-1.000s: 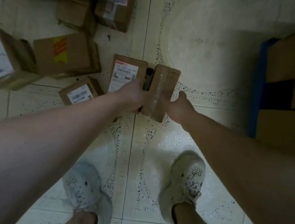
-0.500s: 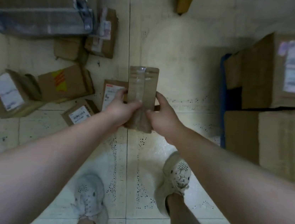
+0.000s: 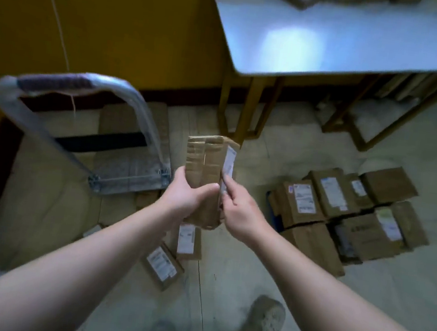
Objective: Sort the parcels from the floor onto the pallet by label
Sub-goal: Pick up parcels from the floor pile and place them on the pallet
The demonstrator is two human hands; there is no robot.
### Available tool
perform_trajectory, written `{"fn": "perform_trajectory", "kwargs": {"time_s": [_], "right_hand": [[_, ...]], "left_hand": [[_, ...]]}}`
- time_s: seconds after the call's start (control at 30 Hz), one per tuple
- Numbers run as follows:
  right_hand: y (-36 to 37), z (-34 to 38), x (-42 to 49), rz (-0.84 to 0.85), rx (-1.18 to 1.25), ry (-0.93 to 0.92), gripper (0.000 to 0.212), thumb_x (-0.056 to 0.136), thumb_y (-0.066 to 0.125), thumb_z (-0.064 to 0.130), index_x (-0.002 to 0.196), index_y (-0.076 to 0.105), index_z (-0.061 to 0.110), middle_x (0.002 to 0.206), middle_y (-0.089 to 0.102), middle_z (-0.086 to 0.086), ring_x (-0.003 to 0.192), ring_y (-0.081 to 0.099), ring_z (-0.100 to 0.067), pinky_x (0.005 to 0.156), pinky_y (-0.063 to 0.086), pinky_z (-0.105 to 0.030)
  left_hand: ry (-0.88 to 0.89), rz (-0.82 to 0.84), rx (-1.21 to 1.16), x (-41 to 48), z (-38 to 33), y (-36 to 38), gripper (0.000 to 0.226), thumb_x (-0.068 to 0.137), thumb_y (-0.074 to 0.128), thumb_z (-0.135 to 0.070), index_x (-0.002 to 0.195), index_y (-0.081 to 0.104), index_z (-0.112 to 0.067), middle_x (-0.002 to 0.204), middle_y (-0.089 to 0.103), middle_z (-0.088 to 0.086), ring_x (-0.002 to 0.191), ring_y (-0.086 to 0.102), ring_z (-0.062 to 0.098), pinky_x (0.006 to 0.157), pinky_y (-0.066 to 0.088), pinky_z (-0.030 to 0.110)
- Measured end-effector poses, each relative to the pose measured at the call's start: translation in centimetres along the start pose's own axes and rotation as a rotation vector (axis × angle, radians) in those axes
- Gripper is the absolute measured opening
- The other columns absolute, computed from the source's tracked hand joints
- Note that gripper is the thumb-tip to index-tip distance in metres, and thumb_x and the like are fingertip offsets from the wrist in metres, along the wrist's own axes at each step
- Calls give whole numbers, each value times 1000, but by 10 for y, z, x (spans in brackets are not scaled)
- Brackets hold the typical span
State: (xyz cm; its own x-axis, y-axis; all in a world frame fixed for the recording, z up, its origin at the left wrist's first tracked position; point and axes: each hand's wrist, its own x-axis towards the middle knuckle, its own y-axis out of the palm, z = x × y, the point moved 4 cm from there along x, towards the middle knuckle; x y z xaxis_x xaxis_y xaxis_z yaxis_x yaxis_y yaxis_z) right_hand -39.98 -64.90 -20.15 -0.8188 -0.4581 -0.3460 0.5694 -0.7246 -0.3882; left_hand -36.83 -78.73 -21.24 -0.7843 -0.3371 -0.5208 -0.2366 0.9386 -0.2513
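I hold a flat brown cardboard parcel (image 3: 208,164) upright at chest height, its taped side facing me and a white label on its right edge. My left hand (image 3: 187,194) grips its lower left part, thumb across the front. My right hand (image 3: 236,209) pinches the lower right edge by the label. To the right, several labelled parcels (image 3: 344,208) are stacked on a blue pallet (image 3: 272,210) on the floor. Two small labelled parcels (image 3: 163,266) lie on the floor below my hands.
A folding hand trolley (image 3: 84,127) with a wrapped handle stands at the left, with cardboard behind it. A grey-topped table (image 3: 323,40) on wooden legs is at the back right, boxes on it. An orange wall runs along the left. My shoes (image 3: 263,327) are on the tiled floor.
I have lifted the parcel from the floor and stood up, turning it so the label shows at its right edge. The view swung up to show the trolley, table and pallet.
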Motion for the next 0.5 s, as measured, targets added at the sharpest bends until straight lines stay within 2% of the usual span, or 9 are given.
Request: {"fn": "perform_trajectory", "kwargs": {"time_s": [0.07, 0.1, 0.2, 0.27, 0.33, 0.4, 0.43, 0.5], "right_hand": [[-21, 36, -21, -29, -25, -65, 46, 102, 36, 25, 148, 33, 31, 144, 43, 4, 123, 42, -9, 87, 35, -12], [-32, 51, -31, -54, -38, -90, 46, 101, 38, 21, 146, 36, 30, 141, 45, 8, 122, 43, -8, 86, 34, -9], [-61, 85, -62, -108, -38, -173, 50, 96, 42, 7, 143, 44, 26, 123, 48, 20, 109, 43, 2, 75, 34, 4], [-77, 95, -80, -116, -41, -203, 53, 95, 45, 4, 143, 43, 26, 123, 46, 19, 113, 42, 2, 78, 35, 2], [-98, 99, -96, -135, -96, -213, 52, 95, 52, 11, 143, 42, 29, 132, 43, 11, 120, 42, -6, 82, 41, -5], [-131, 95, -110, -250, -228, -190, 54, 92, 59, 22, 142, 41, 30, 136, 42, 2, 126, 41, -16, 98, 46, -26], [-150, 91, -117, -322, -261, -150, 58, 90, 62, 28, 142, 39, 30, 136, 41, -2, 126, 41, -20, 103, 44, -37], [-191, 77, -136, -418, -182, -21, 74, 84, 66, 42, 146, 29, 26, 140, 37, -7, 128, 41, -26, 104, 41, -44]], "left_hand": [[59, -16, 5, -26, -32, -6, 86, 68, 78, -46, 133, 23, -33, 112, 49, -4, 94, 55, 15, 66, 52, 30], [85, -22, -9, -37, -46, -7, 88, 66, 80, -44, 132, 22, -34, 108, 49, -6, 91, 55, 13, 64, 52, 29], [140, -31, -69, -67, -83, -4, 93, 62, 83, -43, 131, 21, -36, 103, 50, -7, 93, 57, 17, 76, 56, 43], [154, -21, -101, -86, -104, 4, 92, 63, 82, -43, 131, 19, -37, 104, 50, -5, 95, 58, 21, 81, 54, 46], [186, -17, -128, -105, -121, 15, 85, 68, 78, -40, 131, 21, -36, 103, 52, -6, 93, 59, 19, 80, 54, 43], [212, 7, -193, -125, -138, 32, 78, 71, 75, -37, 131, 25, -31, 109, 57, -1, 95, 61, 21, 79, 55, 44], [225, 26, -230, -134, -147, 43, 76, 72, 74, -35, 131, 26, -30, 111, 58, 2, 96, 62, 22, 78, 56, 45], [250, 62, -336, -153, -167, 67, 73, 74, 73, -32, 130, 26, -32, 112, 59, 5, 95, 64, 24, 65, 57, 43]]}}
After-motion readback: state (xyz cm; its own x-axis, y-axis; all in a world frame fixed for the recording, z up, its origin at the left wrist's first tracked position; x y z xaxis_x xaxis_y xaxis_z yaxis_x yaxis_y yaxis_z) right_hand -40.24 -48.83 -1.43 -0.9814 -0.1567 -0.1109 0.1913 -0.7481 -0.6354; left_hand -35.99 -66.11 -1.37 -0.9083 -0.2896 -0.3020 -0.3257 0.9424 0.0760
